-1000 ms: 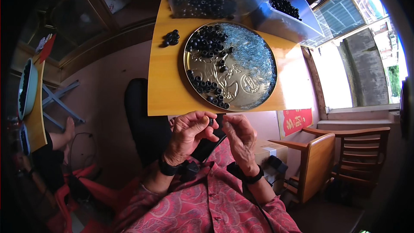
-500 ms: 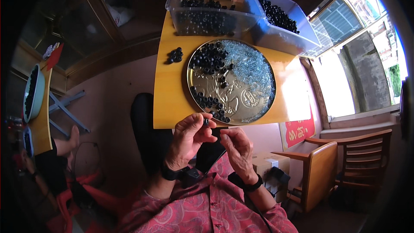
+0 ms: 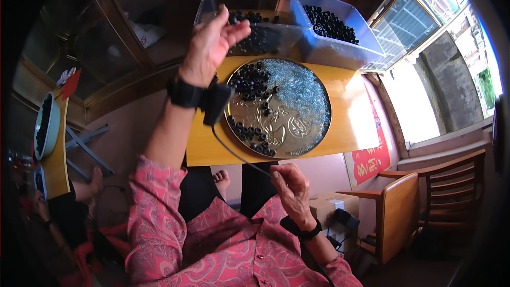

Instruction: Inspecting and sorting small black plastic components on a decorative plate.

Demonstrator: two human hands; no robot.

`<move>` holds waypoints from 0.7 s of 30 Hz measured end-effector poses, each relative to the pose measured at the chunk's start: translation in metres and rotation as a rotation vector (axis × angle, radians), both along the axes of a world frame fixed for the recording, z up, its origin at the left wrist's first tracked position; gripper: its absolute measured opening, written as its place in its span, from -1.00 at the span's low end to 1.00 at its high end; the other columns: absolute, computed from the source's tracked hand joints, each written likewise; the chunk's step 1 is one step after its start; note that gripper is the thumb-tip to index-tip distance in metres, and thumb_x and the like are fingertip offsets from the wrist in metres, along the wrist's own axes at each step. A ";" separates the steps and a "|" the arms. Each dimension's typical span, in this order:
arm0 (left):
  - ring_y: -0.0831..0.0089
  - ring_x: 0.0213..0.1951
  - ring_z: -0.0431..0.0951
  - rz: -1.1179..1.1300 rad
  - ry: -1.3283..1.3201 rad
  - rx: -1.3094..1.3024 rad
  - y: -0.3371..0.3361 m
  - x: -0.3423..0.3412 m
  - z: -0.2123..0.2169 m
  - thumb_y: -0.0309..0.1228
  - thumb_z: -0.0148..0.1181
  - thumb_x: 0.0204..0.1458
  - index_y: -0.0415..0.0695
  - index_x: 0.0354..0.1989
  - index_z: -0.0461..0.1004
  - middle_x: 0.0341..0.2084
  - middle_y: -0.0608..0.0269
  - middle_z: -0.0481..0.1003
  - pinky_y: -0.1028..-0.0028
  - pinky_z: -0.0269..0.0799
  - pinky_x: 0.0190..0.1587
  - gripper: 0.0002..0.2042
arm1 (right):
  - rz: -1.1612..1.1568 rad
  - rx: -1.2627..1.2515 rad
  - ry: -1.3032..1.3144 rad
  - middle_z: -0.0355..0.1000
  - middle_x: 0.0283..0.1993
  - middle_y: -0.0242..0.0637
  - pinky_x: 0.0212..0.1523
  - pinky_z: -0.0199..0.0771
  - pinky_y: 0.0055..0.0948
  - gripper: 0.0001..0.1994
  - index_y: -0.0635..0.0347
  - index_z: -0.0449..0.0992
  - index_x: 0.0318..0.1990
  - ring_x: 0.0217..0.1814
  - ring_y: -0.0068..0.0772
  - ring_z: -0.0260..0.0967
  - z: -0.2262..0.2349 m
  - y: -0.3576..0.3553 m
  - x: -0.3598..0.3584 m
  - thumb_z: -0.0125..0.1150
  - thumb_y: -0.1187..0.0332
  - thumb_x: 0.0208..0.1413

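Observation:
My left hand (image 3: 210,45) is raised over the near left of a clear plastic bin (image 3: 284,41), its fingers bent. A small black hollow part (image 3: 232,20) shows between its fingertips, in front of more such parts inside the bin. My right hand (image 3: 293,189) hangs just past the table's near edge, thumb and fingertips pinched together; whatever they hold is too small to make out. Between the hands lies a round metal tray (image 3: 281,120) with an embossed pattern. Black hollow parts (image 3: 252,82) cover its left side, and tiny clear glittering pieces (image 3: 300,88) its right.
Beside the first bin stands a bluish clear bin (image 3: 340,48) of black parts on the yellow table (image 3: 348,96). A thin cable runs from my left wrist device (image 3: 215,104). To the right are a wooden chair (image 3: 398,218) and a carton (image 3: 332,207); a person sits at far left.
My left hand has moved from beside my right hand, below the tray, up and away to the clear bin. My right hand has stayed nearly in place, still pinched.

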State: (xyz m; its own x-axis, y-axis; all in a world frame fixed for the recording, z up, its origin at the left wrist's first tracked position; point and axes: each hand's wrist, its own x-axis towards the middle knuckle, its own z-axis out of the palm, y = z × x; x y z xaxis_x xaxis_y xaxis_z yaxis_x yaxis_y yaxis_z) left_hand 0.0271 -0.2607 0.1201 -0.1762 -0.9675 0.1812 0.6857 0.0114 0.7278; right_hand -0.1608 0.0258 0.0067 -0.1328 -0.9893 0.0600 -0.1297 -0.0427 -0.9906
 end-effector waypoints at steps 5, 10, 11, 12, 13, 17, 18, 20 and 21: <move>0.07 -0.07 0.54 0.081 -0.096 0.001 -0.020 -0.001 -0.008 -0.43 0.11 0.16 -0.36 -0.34 0.42 -0.23 -0.17 0.49 0.22 0.49 0.08 -0.81 | -0.016 -0.021 -0.006 0.35 -0.38 -0.34 -0.39 0.32 -0.61 -0.90 0.30 0.51 -0.20 -0.42 -0.60 0.32 -0.003 -0.001 -0.005 0.17 0.54 0.13; 0.47 -0.45 0.59 0.068 -0.347 0.036 0.040 -0.018 -0.042 -0.52 0.18 0.08 -0.34 -0.18 0.48 -0.41 0.14 0.56 0.52 0.58 -0.33 -0.82 | -0.027 -0.006 -0.021 0.35 -0.38 -0.34 -0.39 0.32 -0.61 -0.90 0.31 0.51 -0.21 -0.43 -0.60 0.31 -0.014 -0.003 -0.012 0.16 0.54 0.13; 0.53 -0.52 0.55 0.046 -0.486 0.072 0.053 -0.023 -0.048 -0.50 0.21 0.06 -0.32 -0.16 0.49 -0.42 0.17 0.57 0.57 0.54 -0.43 -0.80 | -0.024 -0.001 -0.027 0.34 -0.39 -0.34 -0.40 0.32 -0.60 -0.91 0.31 0.51 -0.21 -0.44 -0.60 0.30 -0.014 -0.004 -0.012 0.16 0.54 0.13; 0.60 -0.60 0.52 0.022 -0.625 0.108 0.065 -0.029 -0.054 -0.49 0.24 0.04 -0.29 -0.15 0.51 -0.44 0.20 0.57 0.63 0.50 -0.52 -0.78 | -0.026 0.002 -0.030 0.34 -0.39 -0.34 -0.40 0.32 -0.60 -0.91 0.31 0.51 -0.21 -0.44 -0.60 0.30 -0.014 -0.006 -0.012 0.16 0.54 0.13; 0.68 -0.63 0.48 0.015 -0.692 0.126 0.080 -0.035 -0.056 -0.48 0.25 0.03 -0.25 -0.22 0.56 -0.48 0.25 0.57 0.66 0.47 -0.57 -0.83 | -0.017 -0.002 0.000 0.35 -0.39 -0.33 -0.40 0.33 -0.60 -0.91 0.31 0.51 -0.21 -0.44 -0.59 0.31 -0.014 -0.007 -0.012 0.16 0.53 0.13; 0.63 -0.60 0.49 0.001 -1.108 -0.048 0.098 -0.048 -0.082 -0.53 0.22 0.02 -0.25 -0.25 0.58 -0.53 0.28 0.55 0.59 0.45 -0.52 -0.86 | -0.009 0.002 0.015 0.37 -0.39 -0.31 -0.38 0.36 -0.58 -0.91 0.31 0.52 -0.22 -0.42 -0.57 0.36 -0.006 -0.011 -0.010 0.17 0.52 0.13; 0.63 -0.60 0.49 0.000 -1.109 -0.050 0.096 -0.048 -0.090 -0.53 0.22 0.02 -0.25 -0.25 0.58 -0.53 0.28 0.55 0.59 0.45 -0.52 -0.86 | -0.012 0.001 0.015 0.37 -0.39 -0.31 -0.38 0.36 -0.58 -0.91 0.31 0.52 -0.22 -0.42 -0.57 0.36 -0.005 -0.011 -0.010 0.17 0.52 0.13; 0.37 -0.46 0.57 0.298 -1.302 -0.561 0.092 -0.046 -0.113 -0.57 0.19 -0.05 -0.21 -0.23 0.58 -0.47 0.12 0.54 0.45 0.48 -0.38 -0.81 | 0.006 0.000 0.056 0.39 -0.38 -0.30 -0.37 0.38 -0.58 -0.90 0.31 0.52 -0.22 -0.41 -0.56 0.39 -0.004 -0.011 -0.009 0.17 0.52 0.13; 0.15 -0.37 0.55 0.238 -1.356 -0.524 0.098 -0.051 -0.097 -0.59 0.15 -0.09 -0.19 -0.21 0.58 -0.44 0.01 0.50 0.34 0.46 -0.29 -0.77 | -0.001 0.001 0.057 0.39 -0.38 -0.30 -0.37 0.38 -0.58 -0.90 0.31 0.52 -0.22 -0.41 -0.56 0.39 -0.005 -0.011 -0.010 0.17 0.52 0.13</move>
State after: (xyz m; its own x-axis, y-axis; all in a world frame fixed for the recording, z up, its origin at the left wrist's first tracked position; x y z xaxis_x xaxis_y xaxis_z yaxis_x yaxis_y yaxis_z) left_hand -0.0237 -0.1626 0.0226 -0.3432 -0.8748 0.3420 -0.5574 0.4828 0.6754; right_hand -0.1708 0.0149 0.0022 -0.1300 -0.9893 0.0661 -0.1856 -0.0412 -0.9818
